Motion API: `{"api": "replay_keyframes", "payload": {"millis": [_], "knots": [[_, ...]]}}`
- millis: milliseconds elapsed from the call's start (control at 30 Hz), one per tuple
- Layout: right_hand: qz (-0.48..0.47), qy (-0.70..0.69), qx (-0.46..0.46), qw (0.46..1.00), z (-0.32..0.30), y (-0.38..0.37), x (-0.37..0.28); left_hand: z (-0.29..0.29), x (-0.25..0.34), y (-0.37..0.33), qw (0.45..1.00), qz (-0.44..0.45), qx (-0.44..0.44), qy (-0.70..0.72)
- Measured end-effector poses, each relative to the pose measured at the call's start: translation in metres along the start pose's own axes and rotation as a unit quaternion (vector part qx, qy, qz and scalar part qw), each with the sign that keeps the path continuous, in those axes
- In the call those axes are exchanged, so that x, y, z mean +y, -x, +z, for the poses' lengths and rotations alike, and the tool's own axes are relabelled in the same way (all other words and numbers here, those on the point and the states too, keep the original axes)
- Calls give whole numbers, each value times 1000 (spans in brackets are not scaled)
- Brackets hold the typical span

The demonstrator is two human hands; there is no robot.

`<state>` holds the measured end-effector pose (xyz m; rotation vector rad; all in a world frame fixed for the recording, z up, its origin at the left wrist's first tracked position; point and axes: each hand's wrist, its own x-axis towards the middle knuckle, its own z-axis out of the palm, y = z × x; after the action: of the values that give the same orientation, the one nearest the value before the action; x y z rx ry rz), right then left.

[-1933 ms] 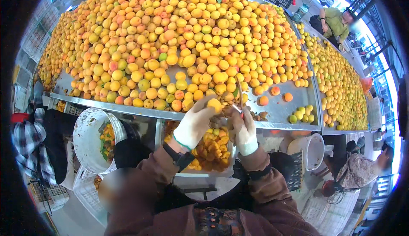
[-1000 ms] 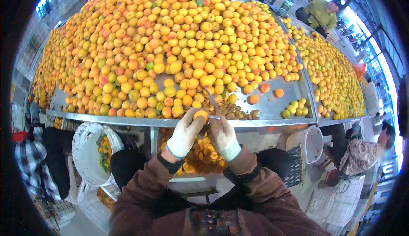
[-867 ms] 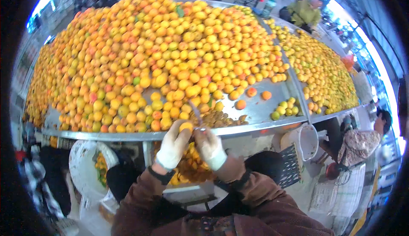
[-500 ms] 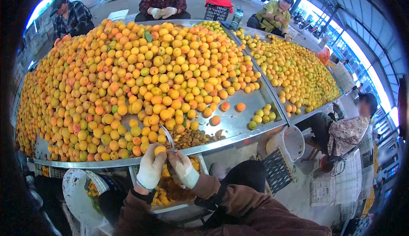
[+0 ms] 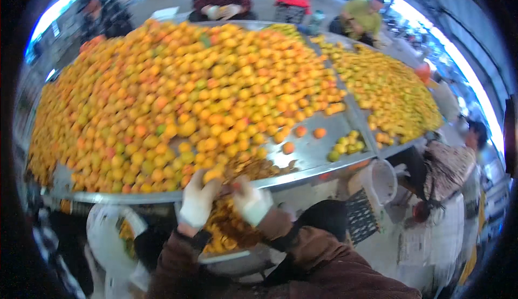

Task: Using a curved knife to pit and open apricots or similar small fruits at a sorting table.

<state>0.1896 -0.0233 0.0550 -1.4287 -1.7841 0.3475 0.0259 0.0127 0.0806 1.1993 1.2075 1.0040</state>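
My left hand (image 5: 198,201), in a white glove, is closed around a yellow-orange apricot (image 5: 212,176) at the tray's near rim. Beside it, my gloved right hand (image 5: 250,201) has its fingers curled; a small reddish bit shows at the fingertips, probably the handle of the curved knife it held half a second ago. Blur hides the blade. Below both hands sits a container of opened apricot halves (image 5: 229,229). Just beyond them, brown apricot stones (image 5: 259,168) lie on the metal.
A large metal tray (image 5: 315,124) carries heaped apricots (image 5: 162,99); a divider separates a greener heap (image 5: 394,88). White buckets (image 5: 377,180) (image 5: 102,223) stand at either side. Several people sit around the tray, including one in patterned clothing (image 5: 448,169) at right.
The view has shifted, so the tray's right part appears farther right, and the picture is blurred. My hands have drawn slightly apart. The knife blade no longer shows; the apricot stays in my left hand.
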Motion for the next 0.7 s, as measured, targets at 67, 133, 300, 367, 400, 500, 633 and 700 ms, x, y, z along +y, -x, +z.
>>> {"api": "replay_keyframes", "payload": {"millis": [67, 133, 300, 367, 400, 500, 633, 700], "knots": [[238, -203, -63, 948, 0, 2, 25, 8, 15, -3, 998, 16, -47, 42], [204, -321, -13, 925, -8, -9, 5, 1, 20, -3, 993, -9, -67, 94], [221, -239, -89, 941, -19, -9, -32, 1, 12, 2, 977, 164, -40, 127], [215, -234, -104, 942, -24, -11, -40, -3, 0, 3, 978, 197, -41, 50], [213, -228, -109, 944, -27, -11, -39, -1, 0, 3, 984, 160, -48, 59], [197, -218, -92, 951, -24, -5, -32, 8, 1, -2, 958, 52, -101, 265], [165, -231, -92, 954, -14, 0, -19, 19, 1, -1, 950, 111, -116, 268], [174, -228, -84, 954, -10, 3, -20, 21, 3, 1, 954, 98, -107, 264]]}}
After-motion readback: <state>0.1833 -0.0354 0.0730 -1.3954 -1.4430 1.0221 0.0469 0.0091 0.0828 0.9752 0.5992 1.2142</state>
